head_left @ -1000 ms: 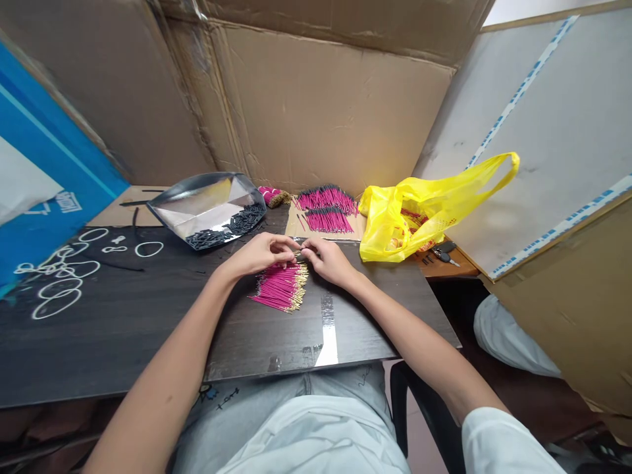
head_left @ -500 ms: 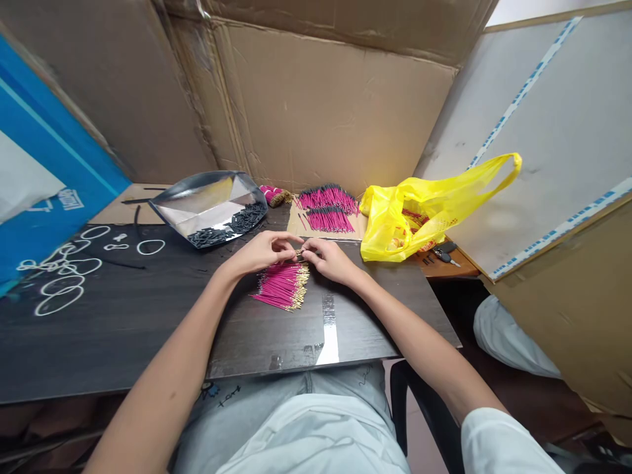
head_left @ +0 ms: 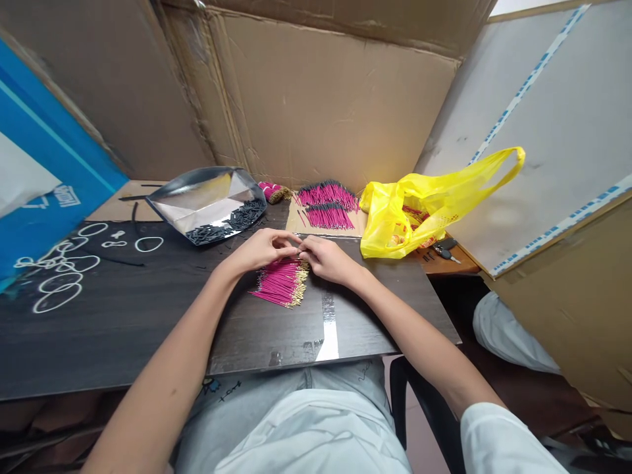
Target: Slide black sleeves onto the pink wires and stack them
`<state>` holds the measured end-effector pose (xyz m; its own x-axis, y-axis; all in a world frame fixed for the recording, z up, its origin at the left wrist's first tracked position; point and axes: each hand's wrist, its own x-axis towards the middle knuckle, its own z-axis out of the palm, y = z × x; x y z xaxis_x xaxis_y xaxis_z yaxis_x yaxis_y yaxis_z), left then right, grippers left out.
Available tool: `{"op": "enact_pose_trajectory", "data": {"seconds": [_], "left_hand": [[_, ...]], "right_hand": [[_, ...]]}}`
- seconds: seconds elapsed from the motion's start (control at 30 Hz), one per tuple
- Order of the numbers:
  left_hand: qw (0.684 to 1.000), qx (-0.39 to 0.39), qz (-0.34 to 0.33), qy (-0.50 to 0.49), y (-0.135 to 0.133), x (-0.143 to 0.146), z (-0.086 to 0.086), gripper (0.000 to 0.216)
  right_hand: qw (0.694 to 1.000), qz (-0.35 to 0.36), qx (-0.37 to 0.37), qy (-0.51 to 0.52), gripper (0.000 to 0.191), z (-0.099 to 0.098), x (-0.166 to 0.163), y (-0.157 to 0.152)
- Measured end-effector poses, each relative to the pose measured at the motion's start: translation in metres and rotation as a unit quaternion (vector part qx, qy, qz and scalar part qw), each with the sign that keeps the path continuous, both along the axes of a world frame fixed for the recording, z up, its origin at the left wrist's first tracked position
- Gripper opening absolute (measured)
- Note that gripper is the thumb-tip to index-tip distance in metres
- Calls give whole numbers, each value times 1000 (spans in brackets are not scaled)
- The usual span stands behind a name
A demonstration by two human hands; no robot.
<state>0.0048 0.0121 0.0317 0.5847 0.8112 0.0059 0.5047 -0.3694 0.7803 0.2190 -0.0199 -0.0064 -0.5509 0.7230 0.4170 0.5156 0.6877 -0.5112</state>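
Observation:
A fanned pile of magenta wires (head_left: pixel 277 283) with gold-coloured metal ends lies on the dark table, the ends pointing right. Just above its far edge, my left hand (head_left: pixel 266 250) is closed in a pinch on magenta wires, whose gold ends show faintly at the fingertips. My right hand (head_left: pixel 323 257) meets it from the right, thumb and fingers pressed together beside those ends. What the right fingertips grip is hidden.
Behind my hands, cardboard (head_left: pixel 296 227) bears two rows of black-capped magenta wires (head_left: pixel 330 216). An open foil bag (head_left: pixel 172 207) with black sleeves (head_left: pixel 212 235) stands left, near white rubber bands (head_left: pixel 59 288). A yellow plastic bag (head_left: pixel 378 230) and keys (head_left: pixel 447 253) lie right.
My right fingers have closed in towards the left fingertips and now cover more of the gold ends. The wire pile stays in place; the view has shifted slightly.

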Motion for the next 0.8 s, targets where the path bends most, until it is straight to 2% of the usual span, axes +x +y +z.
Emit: {"op": "enact_pose_trajectory", "data": {"seconds": [0.17,0.53,0.8], "left_hand": [[999,25,1,23,1,0,1,37],[1000,21,18,8,-1,-2,6,34],[1000,20,-2,13,1,0,-1,32]], "right_hand": [[1000,-25,9,8,11,2,0,1],[990,-109,-44,73,11,2,8,6],[995,-80,-42,36,9,0,4,3]]}}
